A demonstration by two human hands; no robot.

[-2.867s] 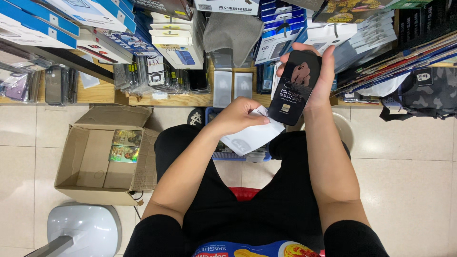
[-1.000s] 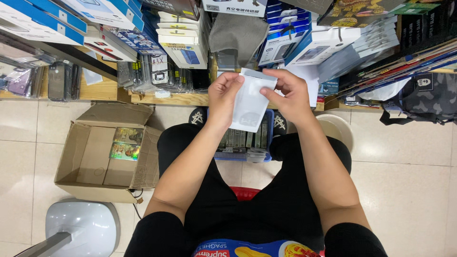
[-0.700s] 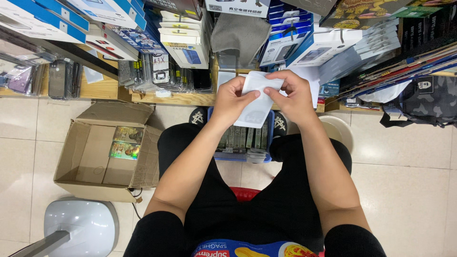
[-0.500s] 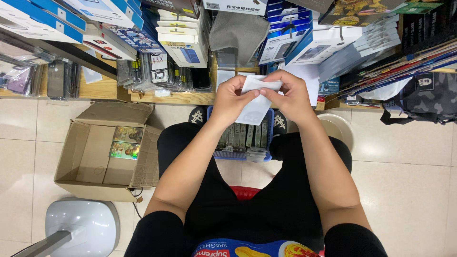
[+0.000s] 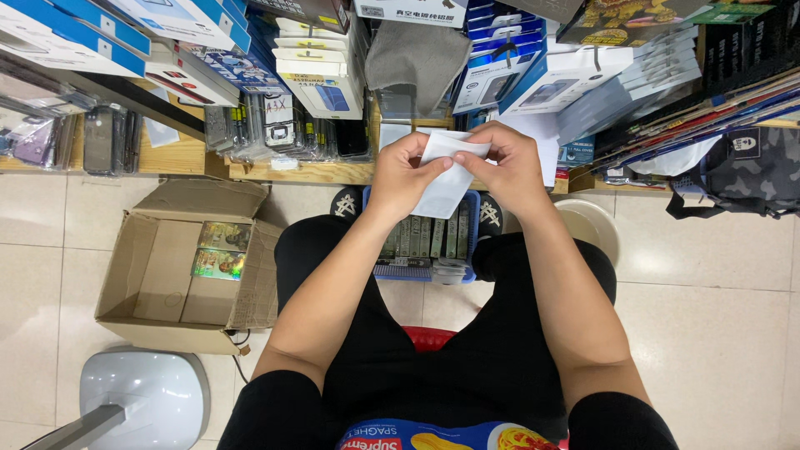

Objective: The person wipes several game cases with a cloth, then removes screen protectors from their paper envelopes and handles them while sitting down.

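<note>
Both hands up front – left hand (image 5: 407, 171) and right hand (image 5: 507, 162) fingers pinching top edge of white pouch (image 5: 443, 177), above blue basket (image 5: 429, 242) – open cardboard box (image 5: 187, 262) left

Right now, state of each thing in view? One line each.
left hand: pinching the white packet's top edge
right hand: gripping the same top edge
white packet: held up between both hands, flat
cardboard box: open, flaps out, two small packs inside
blue basket: on the floor between the feet, filled with upright packs
grey cloth: draped over the shelf stock
</note>
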